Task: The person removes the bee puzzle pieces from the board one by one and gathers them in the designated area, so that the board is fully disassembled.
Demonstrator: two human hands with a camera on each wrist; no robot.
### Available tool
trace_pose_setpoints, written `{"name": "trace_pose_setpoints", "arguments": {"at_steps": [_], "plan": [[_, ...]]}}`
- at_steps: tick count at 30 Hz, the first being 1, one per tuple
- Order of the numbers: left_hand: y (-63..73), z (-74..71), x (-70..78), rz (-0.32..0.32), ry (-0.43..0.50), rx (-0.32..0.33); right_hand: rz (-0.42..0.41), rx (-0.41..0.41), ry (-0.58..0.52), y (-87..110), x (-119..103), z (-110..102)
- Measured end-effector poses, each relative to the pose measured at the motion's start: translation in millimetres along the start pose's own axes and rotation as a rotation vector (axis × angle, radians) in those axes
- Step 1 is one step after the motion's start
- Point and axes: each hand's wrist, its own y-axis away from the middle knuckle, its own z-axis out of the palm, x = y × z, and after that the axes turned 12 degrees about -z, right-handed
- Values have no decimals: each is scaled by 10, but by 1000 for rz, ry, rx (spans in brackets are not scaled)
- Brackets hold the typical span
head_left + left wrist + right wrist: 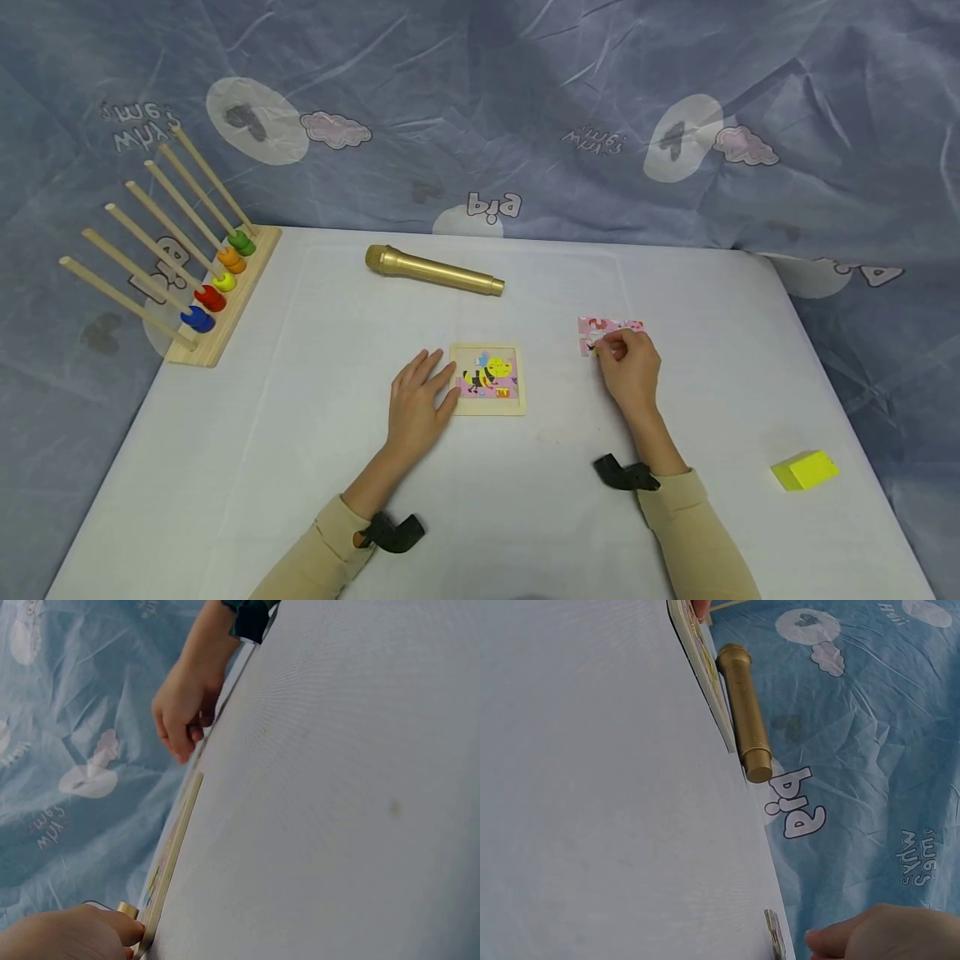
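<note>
A square wooden puzzle board [487, 408] with a bee picture on pink lies mid-table in the head view. My left hand [420, 410] rests at its left side, fingers spread, with fingertips and thumb touching its edge; the left wrist view shows the thumb [124, 927] against the rim. To the right, several pink picture puzzle pieces [588, 325] lie together on the table. My right hand [632, 373] is above them with curled fingers, thumb and forefinger close together. Whether a piece is between those fingertips is hidden.
A gold toy microphone [435, 271] lies behind the board. At the back left stands a wooden peg rack [213, 342] with coloured rings on tall rods. A yellow block [806, 471] sits near the right edge. Printed fabric [480, 108] hangs behind the white table [315, 350].
</note>
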Motion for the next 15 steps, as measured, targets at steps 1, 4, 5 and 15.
{"name": "trace_pose_setpoints", "arguments": {"at_steps": [1, 4, 5, 15], "plan": [[-1, -1, -1, -1, 1, -2, 3, 20, -16, -4, -15, -1], [-5, -7, 1, 3, 0, 3, 15, 45, -61, -8, -76, 9], [-6, -8, 2, 3, -2, 5, 20, 41, -77, -8, -101, 20], [-5, 9, -4, 6, -4, 13, -3, -193, -221, 46, -584, 249]]}}
